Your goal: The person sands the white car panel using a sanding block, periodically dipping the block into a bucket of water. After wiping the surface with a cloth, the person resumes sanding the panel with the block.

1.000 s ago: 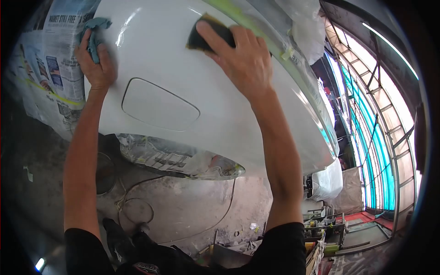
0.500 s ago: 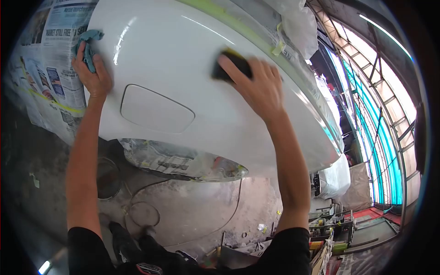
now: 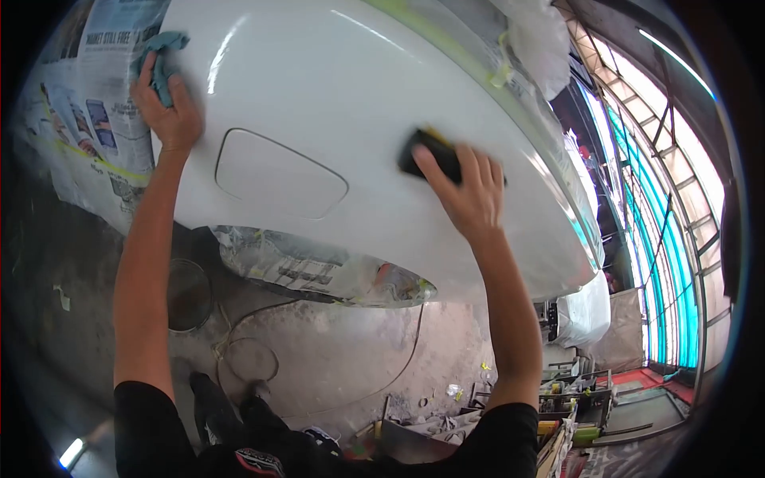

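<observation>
A white car body panel (image 3: 319, 88) fills the upper middle, with a fuel flap (image 3: 279, 177) outlined on it. My left hand (image 3: 171, 115) rests at the panel's left edge, its fingers closed on a crumpled teal cloth (image 3: 165, 46). To the right of the flap, my right hand (image 3: 476, 195) grips a black sanding block (image 3: 448, 162) with a yellow edge. The block lies against the white surface; its underside is hidden, and it is slightly blurred.
Newspaper (image 3: 111, 76) masks the car on the left, and masked sheeting (image 3: 319, 269) covers the wheel area below. Green tape (image 3: 454, 40) runs along the upper edge. On the floor lie a hose (image 3: 275, 374) and a round bucket (image 3: 189, 296). Clutter (image 3: 558, 414) stands at lower right.
My right hand has moved the sanding block down and a little right across the panel. My left hand still holds the cloth at the left edge. The view has shifted slightly.
</observation>
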`<state>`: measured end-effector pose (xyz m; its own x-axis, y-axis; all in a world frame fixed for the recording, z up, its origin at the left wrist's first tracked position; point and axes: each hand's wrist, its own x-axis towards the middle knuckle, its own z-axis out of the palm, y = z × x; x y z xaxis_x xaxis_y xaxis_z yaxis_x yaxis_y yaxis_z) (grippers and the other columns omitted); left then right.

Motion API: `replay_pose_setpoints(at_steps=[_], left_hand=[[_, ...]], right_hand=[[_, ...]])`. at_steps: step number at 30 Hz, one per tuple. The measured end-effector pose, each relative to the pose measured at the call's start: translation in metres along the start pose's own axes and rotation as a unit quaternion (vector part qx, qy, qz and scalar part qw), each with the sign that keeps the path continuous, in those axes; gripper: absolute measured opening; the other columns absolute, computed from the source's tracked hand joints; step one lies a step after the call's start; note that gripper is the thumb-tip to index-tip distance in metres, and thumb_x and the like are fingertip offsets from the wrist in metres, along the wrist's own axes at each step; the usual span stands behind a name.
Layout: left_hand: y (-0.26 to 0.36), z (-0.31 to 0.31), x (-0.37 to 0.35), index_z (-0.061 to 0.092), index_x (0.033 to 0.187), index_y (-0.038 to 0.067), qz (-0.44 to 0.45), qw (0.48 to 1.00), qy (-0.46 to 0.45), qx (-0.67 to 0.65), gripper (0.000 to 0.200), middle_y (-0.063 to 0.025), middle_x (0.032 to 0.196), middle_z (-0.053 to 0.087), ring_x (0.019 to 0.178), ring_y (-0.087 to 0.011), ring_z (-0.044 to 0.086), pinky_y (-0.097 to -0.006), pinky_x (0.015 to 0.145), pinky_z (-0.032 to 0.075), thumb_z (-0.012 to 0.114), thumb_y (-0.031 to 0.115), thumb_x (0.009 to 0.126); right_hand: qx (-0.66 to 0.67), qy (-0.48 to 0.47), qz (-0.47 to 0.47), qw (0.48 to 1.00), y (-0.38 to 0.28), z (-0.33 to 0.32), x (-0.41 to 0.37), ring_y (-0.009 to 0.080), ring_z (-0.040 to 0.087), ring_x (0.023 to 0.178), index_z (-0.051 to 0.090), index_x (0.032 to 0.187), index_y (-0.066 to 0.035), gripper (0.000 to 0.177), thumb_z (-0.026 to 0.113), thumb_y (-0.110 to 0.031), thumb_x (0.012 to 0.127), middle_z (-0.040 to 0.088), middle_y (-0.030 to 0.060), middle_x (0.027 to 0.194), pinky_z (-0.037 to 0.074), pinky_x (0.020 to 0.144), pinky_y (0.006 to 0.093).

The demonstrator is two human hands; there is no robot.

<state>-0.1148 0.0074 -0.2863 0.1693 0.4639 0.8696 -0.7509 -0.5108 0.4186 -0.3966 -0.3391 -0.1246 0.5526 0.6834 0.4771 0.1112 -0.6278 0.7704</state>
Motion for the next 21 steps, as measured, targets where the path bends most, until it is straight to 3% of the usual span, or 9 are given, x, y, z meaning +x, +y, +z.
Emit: replay_pose_setpoints(at_steps=[1, 4, 7, 9, 11, 15, 19, 21], left_hand=[[-0.003, 0.001, 0.0, 0.052, 0.142, -0.005, 0.012, 1.0, 0.005, 0.003, 0.048, -0.0232, 0.136, 0.058, 0.115, -0.0411, 0.05, -0.0504, 0.106, 0.038, 0.057, 0.02, 0.1], [-0.002, 0.001, 0.0, 0.052, 0.141, -0.005, 0.014, 1.0, 0.007, -0.006, 0.048, -0.0222, 0.136, 0.059, 0.118, -0.0414, 0.049, -0.0506, 0.107, 0.038, 0.057, 0.019, 0.1], [-0.003, 0.001, 0.001, 0.052, 0.142, -0.004, 0.016, 1.0, 0.002, -0.021, 0.048, -0.0225, 0.136, 0.058, 0.12, -0.0418, 0.049, -0.0497, 0.107, 0.037, 0.059, 0.018, 0.099], [-0.005, -0.001, 0.0, 0.053, 0.142, -0.003, 0.021, 1.0, 0.004, -0.011, 0.048, -0.0221, 0.131, 0.058, 0.116, -0.0401, 0.05, -0.0479, 0.105, 0.038, 0.058, 0.019, 0.1], [-0.007, 0.001, 0.001, 0.054, 0.143, -0.002, 0.042, 0.999, 0.017, -0.002, 0.047, -0.0213, 0.122, 0.059, 0.109, -0.0365, 0.054, -0.0442, 0.1, 0.041, 0.056, 0.02, 0.102], [0.002, -0.001, 0.003, 0.053, 0.142, -0.004, 0.024, 0.999, 0.021, -0.006, 0.048, -0.0227, 0.125, 0.06, 0.112, -0.038, 0.052, -0.0465, 0.101, 0.04, 0.056, 0.023, 0.102], [-0.006, 0.002, 0.001, 0.052, 0.141, -0.007, 0.053, 0.998, 0.027, 0.0, 0.049, -0.0225, 0.136, 0.058, 0.117, -0.0415, 0.051, -0.0483, 0.106, 0.038, 0.057, 0.023, 0.102], [-0.006, 0.002, 0.003, 0.052, 0.141, -0.007, 0.053, 0.998, 0.026, -0.017, 0.048, -0.0209, 0.137, 0.058, 0.117, -0.0421, 0.051, -0.0488, 0.107, 0.038, 0.057, 0.021, 0.102]], right_hand=[[-0.003, -0.002, 0.013, 1.0, -0.005, 0.001, -0.024, 0.0268, 0.067, 0.091, 0.068, 0.135, -0.037, 0.059, 0.074, -0.016, 0.081, 0.065, 0.0107, 0.105, 0.053, 0.077, 0.0369], [-0.032, 0.007, 0.031, 0.999, -0.018, 0.013, 0.003, 0.0259, 0.067, 0.094, 0.068, 0.135, -0.037, 0.059, 0.073, -0.017, 0.08, 0.066, 0.0106, 0.106, 0.053, 0.078, 0.0387], [-0.018, 0.107, 0.013, 0.994, -0.042, 0.047, 0.133, 0.0236, 0.062, 0.083, 0.062, 0.139, -0.035, 0.061, 0.064, -0.008, 0.085, 0.062, 0.0071, 0.1, 0.046, 0.07, 0.0407], [-0.011, 0.131, 0.054, 0.99, -0.062, 0.061, 0.186, 0.0234, 0.058, 0.08, 0.061, 0.14, -0.034, 0.063, 0.063, -0.006, 0.083, 0.057, 0.0054, 0.095, 0.041, 0.067, 0.0402], [0.004, 0.082, 0.038, 0.996, -0.065, 0.051, 0.158, 0.024, 0.059, 0.08, 0.061, 0.14, -0.033, 0.062, 0.064, -0.007, 0.084, 0.06, 0.007, 0.096, 0.043, 0.067, 0.0401], [0.01, 0.034, 0.0, 0.999, -0.064, 0.023, 0.045, 0.0273, 0.064, 0.085, 0.063, 0.141, -0.032, 0.059, 0.066, -0.012, 0.085, 0.065, 0.0135, 0.102, 0.05, 0.073, 0.0413], [-0.012, 0.025, -0.036, 0.999, -0.064, 0.028, 0.079, 0.0278, 0.064, 0.087, 0.064, 0.141, -0.034, 0.058, 0.066, -0.015, 0.085, 0.065, 0.0137, 0.103, 0.05, 0.076, 0.0415], [-0.01, 0.036, -0.067, 0.997, -0.069, 0.036, 0.161, 0.0212, 0.062, 0.09, 0.062, 0.138, -0.035, 0.053, 0.065, -0.018, 0.089, 0.061, 0.004, 0.098, 0.047, 0.075, 0.0373]])
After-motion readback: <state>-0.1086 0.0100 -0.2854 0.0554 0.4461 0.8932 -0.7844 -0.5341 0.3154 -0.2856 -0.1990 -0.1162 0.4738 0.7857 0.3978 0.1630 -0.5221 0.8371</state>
